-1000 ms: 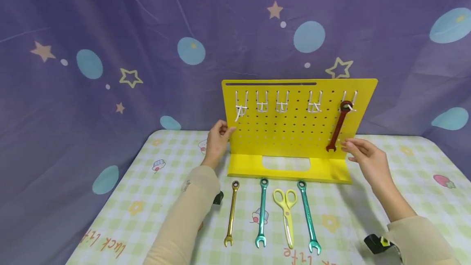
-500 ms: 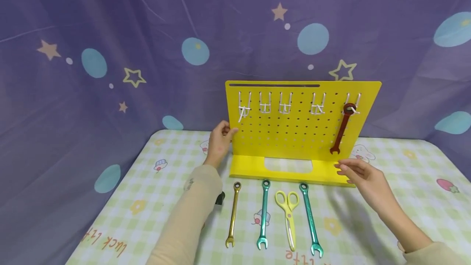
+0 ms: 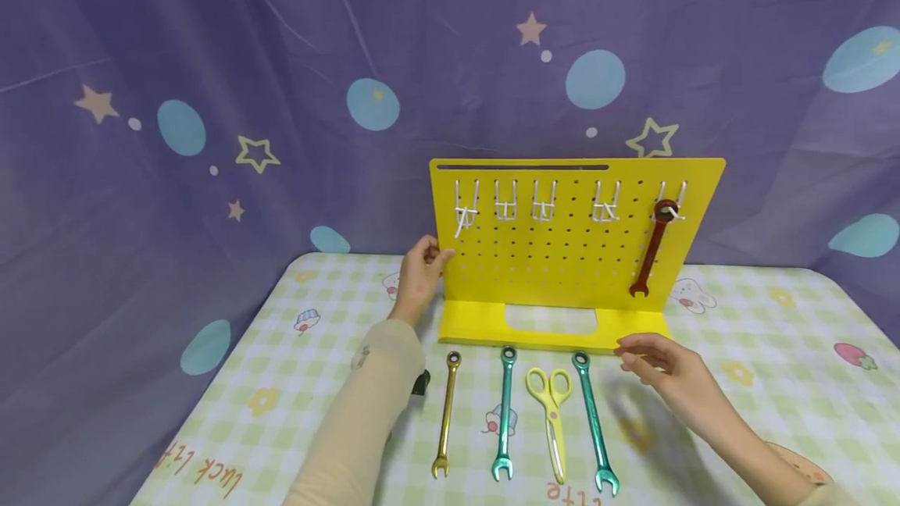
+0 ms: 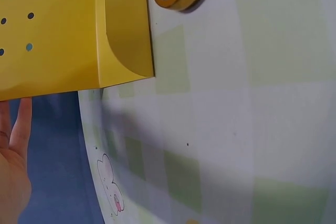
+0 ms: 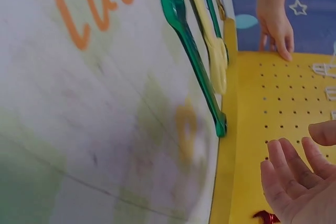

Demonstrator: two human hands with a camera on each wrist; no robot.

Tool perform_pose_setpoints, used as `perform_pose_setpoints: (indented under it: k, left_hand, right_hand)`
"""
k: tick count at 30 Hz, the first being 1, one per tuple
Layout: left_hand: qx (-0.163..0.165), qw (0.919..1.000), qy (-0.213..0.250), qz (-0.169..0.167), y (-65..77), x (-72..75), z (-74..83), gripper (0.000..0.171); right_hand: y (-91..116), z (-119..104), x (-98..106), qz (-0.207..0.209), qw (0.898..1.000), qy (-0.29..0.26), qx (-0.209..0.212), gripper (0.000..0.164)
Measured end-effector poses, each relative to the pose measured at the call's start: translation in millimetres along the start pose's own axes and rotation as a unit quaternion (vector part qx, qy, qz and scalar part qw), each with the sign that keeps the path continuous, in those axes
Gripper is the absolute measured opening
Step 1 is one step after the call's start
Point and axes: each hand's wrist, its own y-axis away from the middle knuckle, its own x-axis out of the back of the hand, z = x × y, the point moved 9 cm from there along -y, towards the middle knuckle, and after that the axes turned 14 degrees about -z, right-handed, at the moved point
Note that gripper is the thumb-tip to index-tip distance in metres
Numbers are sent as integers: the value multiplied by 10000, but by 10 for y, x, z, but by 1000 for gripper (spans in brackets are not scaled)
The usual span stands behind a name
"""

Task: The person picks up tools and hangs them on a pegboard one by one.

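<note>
My left hand [image 3: 419, 278] grips the left edge of a yellow pegboard [image 3: 534, 283], thumb on the front and fingers behind. With its fingers loosely bent and nothing in them, my right hand [image 3: 671, 375] hovers near the board's front right corner. A red combination wrench [image 3: 650, 252] hangs by its ring end from the rightmost white hook. On the table before the board lie a gold wrench [image 3: 446, 416], a teal wrench [image 3: 505, 416], yellow scissors [image 3: 554, 416] and another teal wrench [image 3: 594, 422]. In the right wrist view this green-looking wrench [image 5: 197, 61] lies nearest the right hand.
Several white double hooks, such as the leftmost hook [image 3: 466, 215], line the board's upper part and bear nothing except the rightmost. A checked cloth [image 3: 316, 381] covers the table. Behind hangs a purple curtain [image 3: 281, 45] with stars and blue ovals.
My right hand has come down and left, from beside the red wrench's lower end to near the board's front corner. The left hand keeps its hold on the board edge.
</note>
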Motion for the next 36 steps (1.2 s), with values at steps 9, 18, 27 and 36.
perform_pose_setpoints:
  k: [9,18,27,36]
  left_hand:
    - [-17,10000,76,56,11,2,-24,21]
    - [-9,9999,107,35,9,-15,-30,20]
    - [24,10000,6,77,10,-6,-16,21]
    - [-10,10000,-11,34,-5,-16,-4,20]
  right_hand:
    - [-7,25,-228,-232,9997,116,14,32]
    - [-33,134,-388,-356,9990,-52,-281,29]
    - [-107,274,-485,-395,9928,619,-949,35]
    - [-209,238,-526,-396,9902,988,-907,36]
